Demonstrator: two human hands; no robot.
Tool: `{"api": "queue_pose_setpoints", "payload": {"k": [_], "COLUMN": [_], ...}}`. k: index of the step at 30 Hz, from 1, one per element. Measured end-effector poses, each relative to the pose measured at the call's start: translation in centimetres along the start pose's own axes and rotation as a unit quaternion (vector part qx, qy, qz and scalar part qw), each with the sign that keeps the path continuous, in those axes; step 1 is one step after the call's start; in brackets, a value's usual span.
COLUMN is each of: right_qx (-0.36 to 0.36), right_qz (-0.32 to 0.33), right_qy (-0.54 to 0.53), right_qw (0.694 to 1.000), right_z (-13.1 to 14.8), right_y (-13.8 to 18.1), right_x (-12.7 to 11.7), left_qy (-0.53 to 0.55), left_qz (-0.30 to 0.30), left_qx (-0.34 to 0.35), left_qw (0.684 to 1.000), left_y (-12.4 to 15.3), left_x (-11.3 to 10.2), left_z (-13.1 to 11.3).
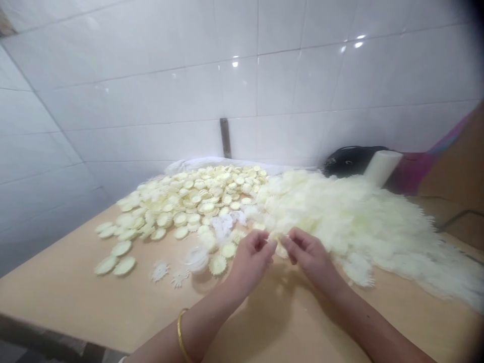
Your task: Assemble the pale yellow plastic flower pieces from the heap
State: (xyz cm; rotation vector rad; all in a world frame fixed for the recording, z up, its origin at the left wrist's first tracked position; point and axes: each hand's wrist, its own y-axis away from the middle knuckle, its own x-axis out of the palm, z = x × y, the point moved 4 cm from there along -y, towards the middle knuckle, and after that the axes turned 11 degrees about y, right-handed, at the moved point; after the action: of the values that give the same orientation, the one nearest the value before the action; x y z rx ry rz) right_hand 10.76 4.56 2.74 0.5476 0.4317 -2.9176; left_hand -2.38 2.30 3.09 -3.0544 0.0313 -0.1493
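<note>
My left hand [254,253] and my right hand [307,252] meet over the front middle of the table. Between them they pinch a small pale-yellow fabric piece [279,241], which the fingers partly cover. Left of my hands lie scallop-edged, cream-yellow discs [218,264]. A small clear round container [196,259] stands near my left forearm. Beside it are two white toothed cut-outs [160,270]. To the right of my hands spreads a large heap of thin, pale-yellow fabric petals [321,206].
A wide pile of cream discs [189,196] covers the back left of the wooden table [68,282]. At the back right are a white roll [382,169] and a black bag-like object [351,160]. A tiled wall [159,96] rises behind.
</note>
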Motion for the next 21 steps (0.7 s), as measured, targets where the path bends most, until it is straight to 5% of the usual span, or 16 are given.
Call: {"api": "queue_pose_setpoints", "payload": {"k": [2, 5, 9, 15, 19, 21], "right_qx": [-0.001, 0.011, -0.02, -0.059, -0.061, -0.051], "right_qz": [-0.03, -0.015, 0.094, 0.166, 0.151, 0.151], "right_qy": [0.066, 0.098, 0.112, 0.231, 0.291, 0.282], "right_qw": [0.997, 0.995, 0.989, 0.957, 0.943, 0.946], "right_z": [0.0, -0.5, -0.5, -0.4, -0.3, -0.3], "right_y": [0.2, 0.4, 0.9, 1.8, 1.9, 1.8], "right_x": [-0.1, 0.2, 1.6, 3.4, 3.5, 3.4], "left_qy": [-0.208, -0.432, -0.6, -0.644, -0.65, -0.654], "left_qz": [-0.03, -0.062, -0.07, 0.066, 0.085, 0.062], "left_qx": [0.135, 0.29, 0.275, 0.127, 0.088, 0.123], "left_qw": [0.968, 0.852, 0.748, 0.752, 0.75, 0.744], "left_y": [1.8, 4.6, 5.6, 4.0, 3.6, 3.9], "left_x": [-1.9, -5.2, -9.9, -12.0, -12.3, -12.1], "left_z": [-2.3, -5.3, -6.1, -3.8, -4.0, -4.9]}}
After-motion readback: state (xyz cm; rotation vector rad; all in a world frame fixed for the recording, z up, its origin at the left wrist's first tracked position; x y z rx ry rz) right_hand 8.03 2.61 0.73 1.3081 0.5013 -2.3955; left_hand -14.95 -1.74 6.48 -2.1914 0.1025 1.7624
